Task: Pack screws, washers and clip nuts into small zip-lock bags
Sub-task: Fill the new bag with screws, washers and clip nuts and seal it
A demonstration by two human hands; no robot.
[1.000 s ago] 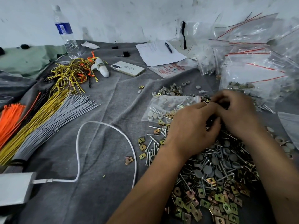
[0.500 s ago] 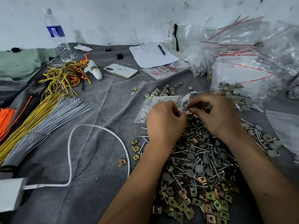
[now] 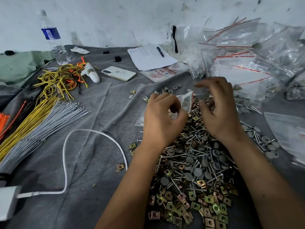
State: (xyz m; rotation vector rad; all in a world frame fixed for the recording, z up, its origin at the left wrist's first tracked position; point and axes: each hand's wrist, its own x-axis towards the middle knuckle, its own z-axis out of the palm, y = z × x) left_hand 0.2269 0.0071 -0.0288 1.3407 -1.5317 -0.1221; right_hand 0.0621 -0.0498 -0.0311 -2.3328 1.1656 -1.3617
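The left hand (image 3: 162,119) pinches a small clear zip-lock bag with a red seal strip (image 3: 185,102), fingers curled on it, just above the far edge of a heap of silver screws, grey round washers and brass-coloured square clip nuts (image 3: 194,177) on the grey cloth surface (image 3: 92,162). The right hand (image 3: 217,109) hovers just beside the bag's mouth, fingers loosely bent and blurred; whether it holds a part I cannot tell. Filled clear bags (image 3: 247,68) are piled at the far right.

Both forearms bare to the frame edge, left hand (image 3: 162,119) and right hand (image 3: 220,113) apparently ungloved.
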